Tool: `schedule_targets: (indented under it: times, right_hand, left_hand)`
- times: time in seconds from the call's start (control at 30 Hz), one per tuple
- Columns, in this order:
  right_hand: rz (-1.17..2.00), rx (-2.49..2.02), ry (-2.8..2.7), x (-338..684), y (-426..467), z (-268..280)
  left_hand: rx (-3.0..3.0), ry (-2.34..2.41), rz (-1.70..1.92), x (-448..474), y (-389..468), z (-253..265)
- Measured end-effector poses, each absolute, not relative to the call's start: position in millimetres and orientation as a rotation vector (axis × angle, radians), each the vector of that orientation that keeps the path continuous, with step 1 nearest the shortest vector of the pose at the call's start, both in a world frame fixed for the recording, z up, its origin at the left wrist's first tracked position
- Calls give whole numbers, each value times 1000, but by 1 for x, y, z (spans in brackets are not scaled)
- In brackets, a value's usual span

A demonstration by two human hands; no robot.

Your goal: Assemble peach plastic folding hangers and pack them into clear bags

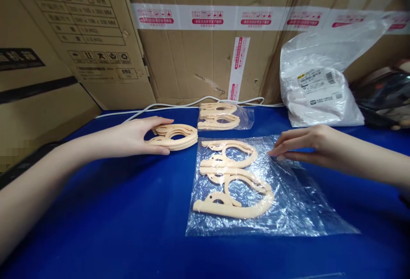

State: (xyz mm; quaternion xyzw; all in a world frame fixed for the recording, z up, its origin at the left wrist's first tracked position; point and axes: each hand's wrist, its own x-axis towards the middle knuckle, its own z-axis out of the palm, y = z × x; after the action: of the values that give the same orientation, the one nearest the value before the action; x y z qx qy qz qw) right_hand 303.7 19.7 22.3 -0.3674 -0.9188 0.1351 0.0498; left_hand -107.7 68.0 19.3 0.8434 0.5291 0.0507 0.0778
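Observation:
My left hand (144,138) is wrapped round a small stack of beige folding hangers (188,142), thumb on the near side and fingers on the far side. To its right, a clear plastic bag (297,202) lies flat with two folded beige hangers (250,212) inside, one above the other. My right hand (307,144) is at the bag's upper right, its fingertips drawn together on the film. Behind, a smaller clear bag (246,118) holds more folded hangers (221,121).
A blue surface (128,219) lies under everything. Cardboard boxes (192,57) stand along the back and left. A white cable (166,105) runs along the boxes' foot. A white plastic parcel bag (320,99) with a label stands at the back right, beside dark objects (381,95).

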Motion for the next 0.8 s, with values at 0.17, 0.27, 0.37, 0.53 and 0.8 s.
schedule_targets:
  times: [0.17,0.27,0.37,0.53,0.8]
  right_hand:
    - [262,-1236,-2704,303,15,23]
    - [146,-1274,-2648,303,15,24]
    - [59,-1241,-2595,302,16,25]
    - [-10,-1116,-2491,287,2,25]
    - [121,-933,-2543,253,-31,18]
  left_hand:
    - [2553,1564,192,-112,69,18]
    - [2537,1564,249,-110,69,20]
    - [2539,1548,346,-102,65,23]
    - [2685,1379,546,-69,40,26]
    - [2847,893,763,-9,-22,7]
